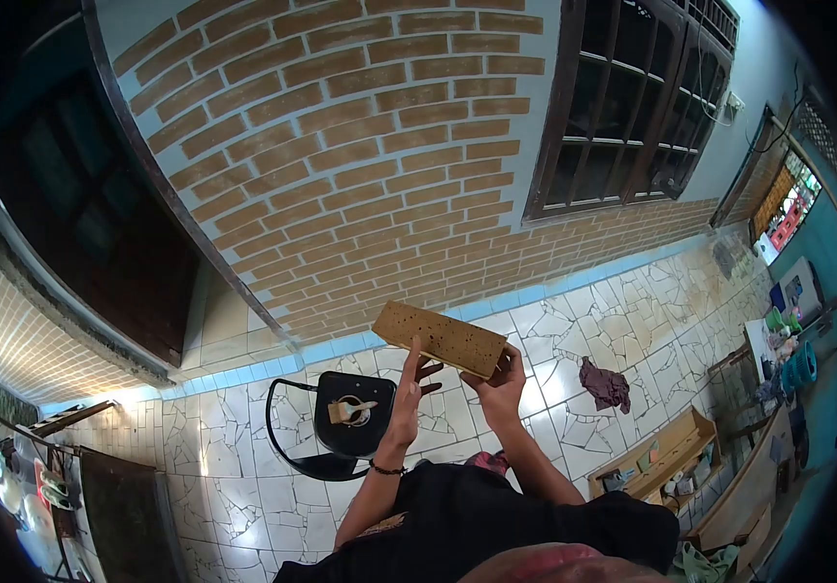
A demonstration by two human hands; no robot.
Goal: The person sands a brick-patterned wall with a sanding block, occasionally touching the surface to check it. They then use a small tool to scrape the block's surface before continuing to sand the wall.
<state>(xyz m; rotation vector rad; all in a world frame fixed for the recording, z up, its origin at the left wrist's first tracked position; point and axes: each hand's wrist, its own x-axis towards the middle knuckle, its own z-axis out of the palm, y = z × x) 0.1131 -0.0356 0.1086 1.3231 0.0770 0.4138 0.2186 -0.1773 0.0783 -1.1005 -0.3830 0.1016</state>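
A long, brown, rectangular block [443, 340] with dark specks on its broad face is held up in front of me, tilted down to the right. My right hand [501, 381] grips its lower right end, thumb and fingers around the edge. Beside its lower left edge, my left hand [410, 394] has its fingers stretched out and apart. One finger of it reaches up to the block; whether it touches is hard to tell. Just left of that hand stands a black chair [336, 432], with a round container [362, 400] and a wide brush [350, 412] on its seat.
A wall with a painted brick pattern [360, 146] rises ahead, beside a dark barred window [622, 107]. On the tiled floor [574, 330] lies a crumpled maroon cloth [605, 386]. At the right sits a wooden drawer [666, 449] with small items inside.
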